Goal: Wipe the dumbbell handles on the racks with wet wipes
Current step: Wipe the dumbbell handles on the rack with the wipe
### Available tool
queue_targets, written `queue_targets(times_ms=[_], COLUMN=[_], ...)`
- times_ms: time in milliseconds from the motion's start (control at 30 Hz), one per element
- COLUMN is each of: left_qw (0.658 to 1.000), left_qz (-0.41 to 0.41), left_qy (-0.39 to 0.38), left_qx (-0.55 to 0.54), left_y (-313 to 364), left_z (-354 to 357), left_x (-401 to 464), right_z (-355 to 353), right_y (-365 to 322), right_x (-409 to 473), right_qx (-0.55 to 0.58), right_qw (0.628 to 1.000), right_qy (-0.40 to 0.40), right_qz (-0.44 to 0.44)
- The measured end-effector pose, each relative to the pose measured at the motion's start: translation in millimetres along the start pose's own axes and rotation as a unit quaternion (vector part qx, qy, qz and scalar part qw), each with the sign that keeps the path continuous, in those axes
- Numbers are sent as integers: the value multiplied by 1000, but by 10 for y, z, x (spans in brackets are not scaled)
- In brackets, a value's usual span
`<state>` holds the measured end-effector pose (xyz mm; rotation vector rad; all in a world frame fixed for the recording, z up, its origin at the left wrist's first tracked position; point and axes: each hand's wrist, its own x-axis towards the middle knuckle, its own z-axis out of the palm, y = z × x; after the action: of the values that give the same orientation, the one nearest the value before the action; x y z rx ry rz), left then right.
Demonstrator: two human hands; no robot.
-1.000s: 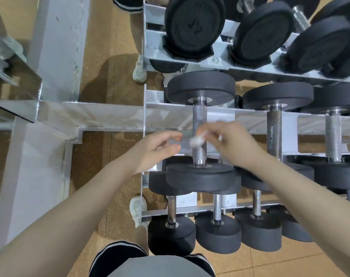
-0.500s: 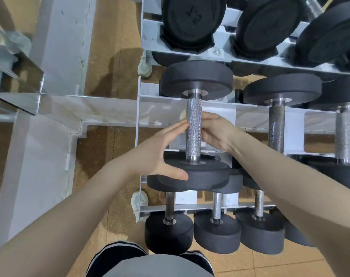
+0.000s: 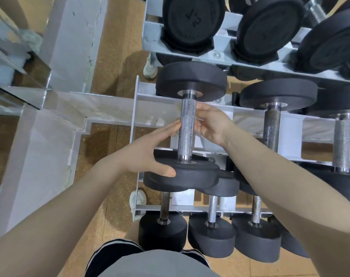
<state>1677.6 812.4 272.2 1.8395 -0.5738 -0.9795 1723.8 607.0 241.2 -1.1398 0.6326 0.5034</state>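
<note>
At centre frame, a person's two hands flank the knurled steel handle [image 3: 187, 128] of a dumbbell resting on the middle tier of a grey rack [image 3: 150, 108]. The handle's long axis runs up and down the picture, from the near black head at lower centre to the far head above it. The left hand [image 3: 150, 150] lies just left of the bar, fingers straight and together with their tips at the bar's left side, thumb spread down across the rim of the near head [image 3: 190, 172]. The right hand [image 3: 212, 124] sits just right of the bar, fingers loosely curled toward it and reaching behind. No wet wipe shows in either hand; whether one is tucked behind the bar or under the right fingers cannot be told, nor whether those fingers actually pinch anything. Both hands stand about equally close to the bar, which lies between them. Any wiping stroke would likely need to travel along that up-and-down axis. More dumbbells with steel handles wait to the right, [image 3: 272, 124] among them, and on the tier below.
</note>
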Motion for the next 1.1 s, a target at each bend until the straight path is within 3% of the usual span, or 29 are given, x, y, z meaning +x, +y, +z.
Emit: queue_targets(times_ms=[67, 167, 267, 367, 467, 600, 733, 800, 867, 933, 1000, 1100], left_qw=[1000, 998, 996, 995, 994, 994, 995, 994, 994, 994, 995, 996], left_qz=[-4, -27, -51, -61, -66, -78, -80, -80, -81, -78, -71, -62], left_qy=[3, -13, -16, -20, -20, -13, -15, -16, -17, -21, -33, -40], left_qx=[-5, -50, -73, -80, -82, -79, -63, -67, -75, -72, -61, -50], left_y=[-7, -29, -29, -23, -4, -2, -9, 0, 1, -5, -7, 1], left_z=[8, 54, 84, 74, 78, 96, 90, 88, 86, 75, 60, 38], left_x=[-1, -4, -25, -36, -45, -52, -36, -30, -33, -35, -28, -27], right_z=[36, -83, -135, -95, 18, 8, -80, -50, 6, 100, 180, 119], right_y=[91, 261, 222, -35, -165, -54, 161, 156, 94, 43, 77, 188], right_x=[-238, -558, -568, -457, -481, -666, -893, -901, -804, -696, -642, -751], right_qx=[-93, -270, -211, -99, -56, -200, -396, -352, -233, -157, -152, -223], right_qw=[995, 960, 977, 988, 990, 975, 916, 934, 966, 973, 968, 961], right_qy=[-35, -76, 3, 111, 94, 35, -35, -1, 75, 130, 139, 76], right_qz=[-12, 15, 19, -44, -87, -87, -51, -57, -77, -110, -141, -145])
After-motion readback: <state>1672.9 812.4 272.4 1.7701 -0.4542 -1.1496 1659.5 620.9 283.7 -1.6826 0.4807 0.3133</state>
